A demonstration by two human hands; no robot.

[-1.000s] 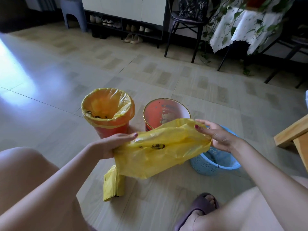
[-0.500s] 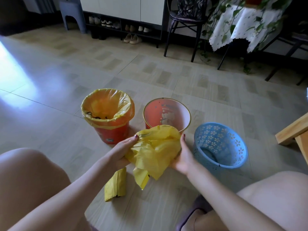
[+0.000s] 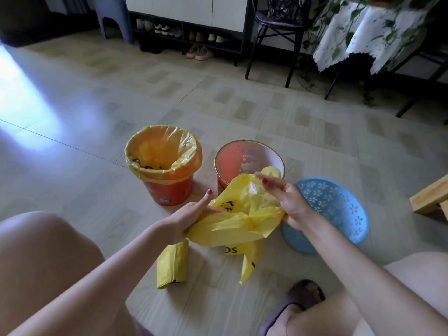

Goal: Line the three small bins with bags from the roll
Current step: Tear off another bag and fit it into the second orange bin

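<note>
**A:** ok so compared to half a second back, the yellow bag [image 3: 238,223] isn't a scrunched wad between the palms anymore. It's spread wider and droops lower, with a tail hanging toward the floor [image 3: 72,132]. The right hand [image 3: 289,204] went from cupping the bag's side to reaching up over its top edge.

**B:** what's each grip doing exactly?

**A:** the left hand [image 3: 188,217] is clenched on the bag's left end, thumb lying across the plastic and forefinger sticking up. The right hand is pinching the upper edge of the bag with its fingertips, palm turned toward the camera.

**B:** and where's the bag relative to the bins?

**A:** up in the air, in front of the near edge of the middle red bin [image 3: 249,163], which has no liner in it. The left red bin [image 3: 167,187] already has a yellow bag folded over its rim. The blue basket [image 3: 339,209] sits on the right, tilted, partly behind the right wrist, no liner either.

**B:** roll?

**A:** the yellow roll [image 3: 172,265] lies on the floor just below the left hand, nearer the camera than the bins. There's also a slipper [image 3: 299,299] on a foot, near right.
</note>
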